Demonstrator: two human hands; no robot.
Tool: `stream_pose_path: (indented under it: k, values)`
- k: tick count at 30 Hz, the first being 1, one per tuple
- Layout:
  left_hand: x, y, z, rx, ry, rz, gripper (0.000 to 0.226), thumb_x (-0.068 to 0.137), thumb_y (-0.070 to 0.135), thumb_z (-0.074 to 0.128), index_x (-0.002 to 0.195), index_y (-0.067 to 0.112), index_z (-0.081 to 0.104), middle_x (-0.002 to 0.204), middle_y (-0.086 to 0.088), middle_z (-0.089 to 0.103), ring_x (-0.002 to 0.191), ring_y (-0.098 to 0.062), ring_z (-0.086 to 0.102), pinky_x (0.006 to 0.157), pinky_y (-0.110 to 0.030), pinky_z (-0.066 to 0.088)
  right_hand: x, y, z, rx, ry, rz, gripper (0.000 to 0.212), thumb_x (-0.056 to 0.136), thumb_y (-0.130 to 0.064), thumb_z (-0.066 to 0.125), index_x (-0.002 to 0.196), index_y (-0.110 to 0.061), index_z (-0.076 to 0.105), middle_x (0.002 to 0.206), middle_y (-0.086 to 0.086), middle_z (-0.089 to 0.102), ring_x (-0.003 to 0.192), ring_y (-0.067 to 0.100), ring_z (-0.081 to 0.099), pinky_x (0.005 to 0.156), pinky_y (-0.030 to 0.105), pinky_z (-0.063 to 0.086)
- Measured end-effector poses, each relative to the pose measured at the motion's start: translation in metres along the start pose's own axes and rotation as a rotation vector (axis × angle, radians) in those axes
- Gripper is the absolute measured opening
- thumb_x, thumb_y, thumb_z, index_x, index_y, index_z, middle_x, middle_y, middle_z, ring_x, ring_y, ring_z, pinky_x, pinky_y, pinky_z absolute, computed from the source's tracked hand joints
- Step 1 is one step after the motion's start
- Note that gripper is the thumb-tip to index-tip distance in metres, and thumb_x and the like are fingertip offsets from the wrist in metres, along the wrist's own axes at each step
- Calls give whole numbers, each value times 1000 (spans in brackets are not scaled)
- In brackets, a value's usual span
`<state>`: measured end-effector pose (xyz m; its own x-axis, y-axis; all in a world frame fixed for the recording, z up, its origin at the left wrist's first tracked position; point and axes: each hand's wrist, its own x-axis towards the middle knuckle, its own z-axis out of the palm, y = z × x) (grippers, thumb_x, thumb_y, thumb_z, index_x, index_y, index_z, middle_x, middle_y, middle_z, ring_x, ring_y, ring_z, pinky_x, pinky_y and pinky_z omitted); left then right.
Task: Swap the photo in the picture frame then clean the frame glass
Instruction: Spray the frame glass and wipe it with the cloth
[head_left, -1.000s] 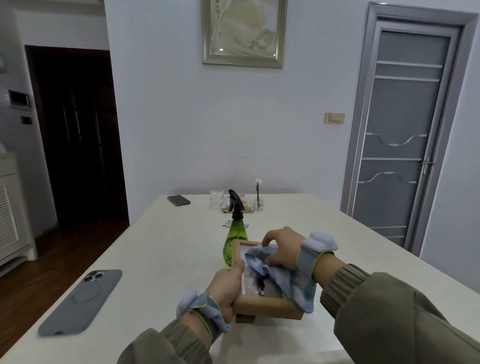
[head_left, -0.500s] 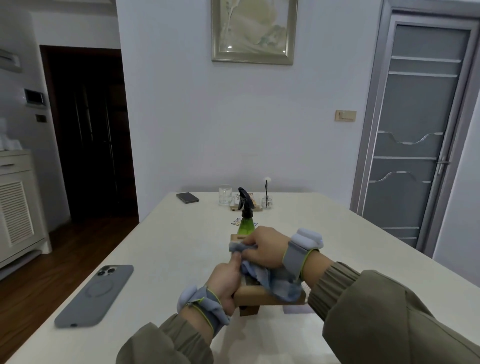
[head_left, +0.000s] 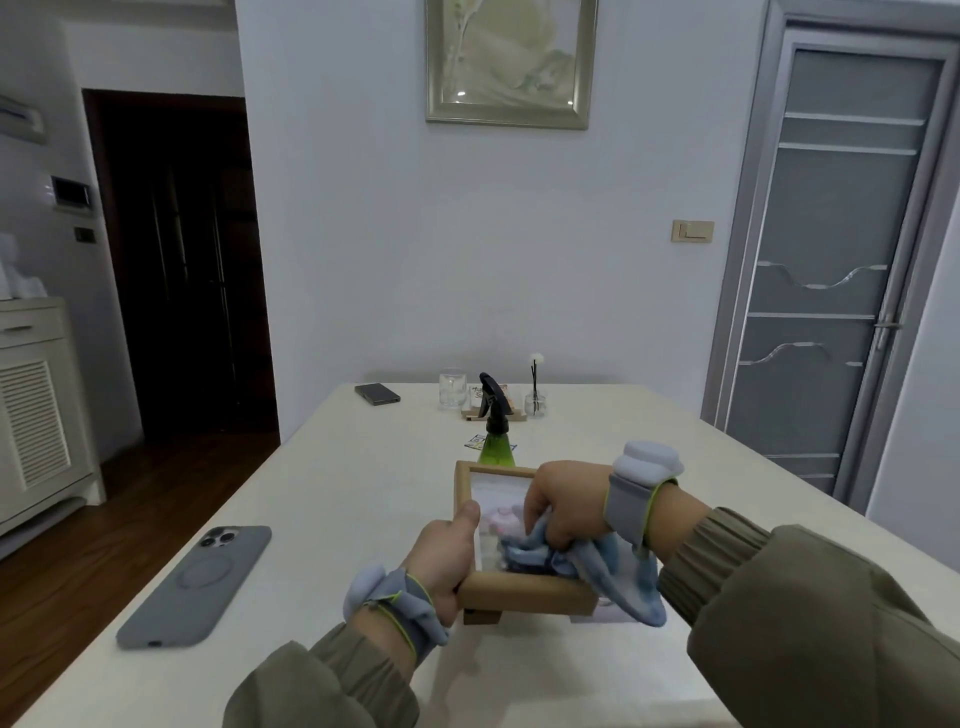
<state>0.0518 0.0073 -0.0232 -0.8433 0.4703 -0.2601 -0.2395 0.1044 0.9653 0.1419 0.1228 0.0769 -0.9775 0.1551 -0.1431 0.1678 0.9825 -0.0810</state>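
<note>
A light wooden picture frame (head_left: 524, 591) with a photo under its glass is tilted up off the white table (head_left: 363, 467), face toward me. My left hand (head_left: 447, 551) grips its lower left corner, thumb on the left rail. My right hand (head_left: 566, 501) presses a bunched blue cloth (head_left: 618, 577) against the lower part of the glass. The cloth hangs over the frame's right side. A green spray bottle (head_left: 495, 441) with a black trigger stands just behind the frame. A pale sheet (head_left: 608, 613), partly hidden, lies flat under the frame's right end.
A grey phone (head_left: 197, 584) lies face down near the left table edge. At the far end are a dark phone (head_left: 377, 393), a drinking glass (head_left: 452, 388), a small wooden stand (head_left: 514, 410), a reed vase (head_left: 535, 400) and a small card (head_left: 475, 442).
My right hand has dragged the cloth from the top of the glass down to its lower part, uncovering the upper photo. The frame is tilted up more toward me.
</note>
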Motion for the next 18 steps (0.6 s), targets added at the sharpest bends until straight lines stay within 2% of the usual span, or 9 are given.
stream_pose_path:
  k: [5,7,10,11,13,16,18]
  values:
    - [-12,4,2,-4,-67,-4,50,98,41,45,114,-3,64,111,-30,70,101,-45,68,93,-58,53,22,8,-5,-114,71,139,30,83,-7,54,109,-5,69,87,4,55,80,19,47,72,26,38]
    - [-17,4,4,-20,-98,-24,49,100,39,45,114,-3,64,113,-31,69,102,-47,67,92,-55,53,30,11,-2,-65,204,214,31,85,-8,53,112,-5,66,95,10,60,82,20,46,74,29,39]
    - [-18,5,5,-52,-114,-15,47,101,37,43,112,-3,65,108,-26,72,97,-43,69,86,-47,56,38,6,4,49,365,228,30,85,-8,51,112,-6,64,113,15,65,94,28,59,79,33,46]
    - [-17,6,5,-58,-117,-8,47,101,38,43,109,-3,66,103,-24,73,89,-39,70,79,-41,57,39,2,6,89,382,204,30,85,-8,51,111,-6,65,112,15,65,97,30,60,79,32,46]
    - [-17,7,2,-75,-124,-1,49,100,41,44,104,-2,68,96,-22,72,80,-34,67,71,-34,53,39,-10,6,152,369,130,29,84,-9,50,108,-7,67,104,13,65,88,26,56,72,28,42]
    - [-16,7,-2,-125,-99,18,51,98,44,45,98,-1,68,87,-20,67,76,-31,63,67,-32,49,35,-24,6,200,341,37,29,79,-10,52,101,-10,71,96,11,68,85,26,58,70,25,43]
    - [-13,5,-5,-142,-70,21,57,97,51,42,91,1,68,78,-17,69,75,-30,63,67,-33,49,29,-32,7,200,322,-21,24,79,-11,54,95,-9,71,84,8,63,79,24,56,64,23,40]
